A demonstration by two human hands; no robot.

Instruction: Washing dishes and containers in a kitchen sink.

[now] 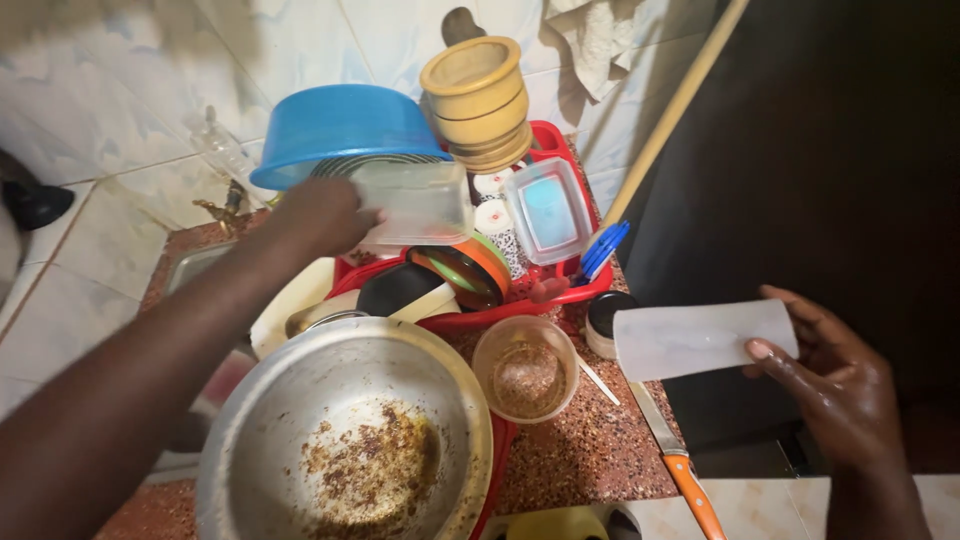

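Observation:
My left hand (pixel 318 215) reaches forward over the red dish rack (pixel 505 312) and grips a clear plastic container (pixel 420 203) by its left side, holding it above the stacked dishes. My right hand (pixel 825 380) is at the right, off the counter edge, gripping a flat translucent plastic lid (pixel 690 338) by its right end. Inside the rack sit an upturned blue basin (pixel 335 125), a tan wooden mortar (pixel 477 100), a clear lidded box (pixel 548 210) and orange and green plates (pixel 470 270).
A large metal bowl (pixel 345 430) with brown residue sits at the front. Beside it stands a small dirty clear tub (pixel 525 368). A knife with an orange handle (pixel 680 460) lies on the speckled counter (pixel 590 455). A wooden stick (pixel 670 115) leans against the tiled wall.

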